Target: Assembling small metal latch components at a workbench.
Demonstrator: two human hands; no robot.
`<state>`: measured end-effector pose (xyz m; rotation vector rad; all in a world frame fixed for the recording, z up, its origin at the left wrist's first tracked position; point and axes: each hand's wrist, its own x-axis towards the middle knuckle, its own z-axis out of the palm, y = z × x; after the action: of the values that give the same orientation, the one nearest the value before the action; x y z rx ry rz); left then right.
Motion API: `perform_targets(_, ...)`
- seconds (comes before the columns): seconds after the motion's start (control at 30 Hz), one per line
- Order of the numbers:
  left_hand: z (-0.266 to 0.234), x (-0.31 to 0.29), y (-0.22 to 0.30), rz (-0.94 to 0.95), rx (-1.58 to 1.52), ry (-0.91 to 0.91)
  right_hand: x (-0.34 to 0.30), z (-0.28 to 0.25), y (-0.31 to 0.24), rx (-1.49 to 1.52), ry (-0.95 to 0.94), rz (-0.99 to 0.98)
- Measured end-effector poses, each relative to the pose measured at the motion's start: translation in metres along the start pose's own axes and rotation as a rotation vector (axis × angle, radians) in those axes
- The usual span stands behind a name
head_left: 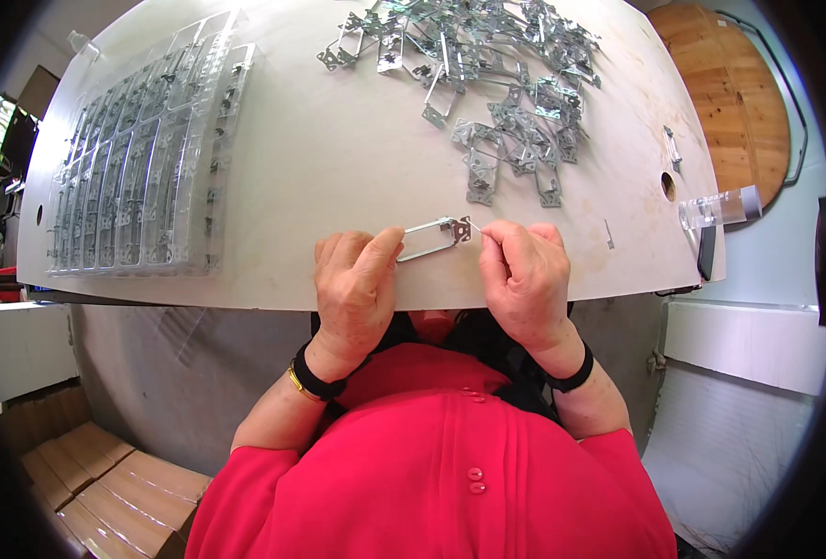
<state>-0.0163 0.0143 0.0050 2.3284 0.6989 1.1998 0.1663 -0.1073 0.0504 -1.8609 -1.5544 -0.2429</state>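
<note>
Near the front edge of the table, my left hand [355, 287] grips one end of a long narrow metal bracket frame [429, 250]. Its pierced plate end points right, toward my other hand. There my right hand [526, 278] pinches with thumb and forefinger, just beside that plate end. A thin, pale piece shows at those fingertips; too small to name. Farther back lies a loose heap of similar grey metal brackets [515, 121]. To the right of my right hand, a small thin metal piece [609, 234] rests alone on the table.
Stacked clear plastic trays [143, 168] filled with metal parts stand at the left of the white table [292, 140]. A clear bottle [722, 207] lies at the right edge, by a hole [668, 185]. Cardboard boxes [115, 494] sit lower left; a round wooden board [725, 93] is at right.
</note>
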Motion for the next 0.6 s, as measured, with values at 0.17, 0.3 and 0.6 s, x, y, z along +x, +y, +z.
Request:
perform_targets(0.17,-0.0015,0.0,0.0013,-0.021,0.009,-0.024,-0.0005,0.0004,-0.0006,-0.02,-0.005,0.002)
perform_targets(0.3,-0.0002,-0.0009,-0.0006,0.002,0.002,-0.001,-0.0014,0.0021,-0.0006,-0.001,0.002,0.002)
perform_targets(0.6,-0.0028,-0.0004,0.0009,-0.012,0.01,-0.024,-0.0004,0.004,-0.0003,-0.002,0.015,-0.007)
